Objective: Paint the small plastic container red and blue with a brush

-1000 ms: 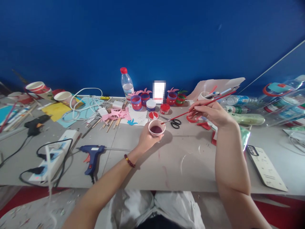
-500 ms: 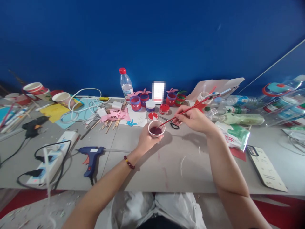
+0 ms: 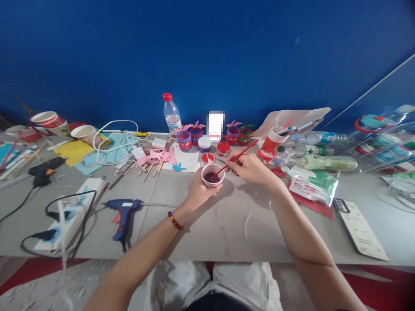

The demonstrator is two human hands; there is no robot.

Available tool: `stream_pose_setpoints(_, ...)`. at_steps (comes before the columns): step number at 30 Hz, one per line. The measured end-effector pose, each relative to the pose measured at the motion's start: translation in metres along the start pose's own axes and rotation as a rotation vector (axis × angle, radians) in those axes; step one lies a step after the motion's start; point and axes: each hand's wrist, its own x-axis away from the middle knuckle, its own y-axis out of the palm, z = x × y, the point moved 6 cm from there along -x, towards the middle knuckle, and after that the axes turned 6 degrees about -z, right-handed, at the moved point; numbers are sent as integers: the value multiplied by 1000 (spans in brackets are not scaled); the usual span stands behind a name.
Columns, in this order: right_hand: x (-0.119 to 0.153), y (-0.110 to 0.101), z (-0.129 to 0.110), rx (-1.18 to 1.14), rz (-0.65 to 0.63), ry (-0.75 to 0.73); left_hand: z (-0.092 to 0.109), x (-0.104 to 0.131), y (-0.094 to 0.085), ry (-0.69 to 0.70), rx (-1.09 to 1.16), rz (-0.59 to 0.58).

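My left hand (image 3: pixel 198 190) is wrapped round a small white paper cup (image 3: pixel 212 184) with dark red liquid in it, held above the table. Between the fingers of my right hand (image 3: pixel 244 168) is a slim red paintbrush (image 3: pixel 242 152); its lower end dips into the liquid, so the tip is hidden. Just beyond the cup lie a round lid with red paint (image 3: pixel 208 158) and an open jar of red paint (image 3: pixel 223 149). A white-and-blue jar (image 3: pixel 204 144) stands beside them. Scissors lie partly covered by my right hand.
Painted cups with paper leaves (image 3: pixel 184 141) stand at the back near a water bottle (image 3: pixel 171 114). On the left are a blue glue gun (image 3: pixel 125 211) and a power strip (image 3: pixel 73 216). Right: stacked paper cups (image 3: pixel 274 140), plastic bottles (image 3: pixel 330 162) and a phone (image 3: pixel 360 229).
My right hand has moved left and closer to the cup, and the brush has gone deeper into the liquid at a steeper angle. My left hand and the cup stay almost still.
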Motion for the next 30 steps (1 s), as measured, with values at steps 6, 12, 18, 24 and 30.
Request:
stream_pose_setpoints(6,-1,1,1,64,29,16,-2,0,0,-11,17,1)
stream_pose_setpoints(12,-1,4,-7,32,29,-17,-4,-1,0,-7,16,2)
stream_pose_setpoints(18,-1,3,-8,72,31,13,-2,-1,0,2,21,1)
stream_pose_setpoints(24,-1,4,-10,40,46,8,-3,-1,0,-6,3,0)
stream_pose_setpoints(30,1,4,-8,63,35,15,-4,-1,0,4,-24,15)
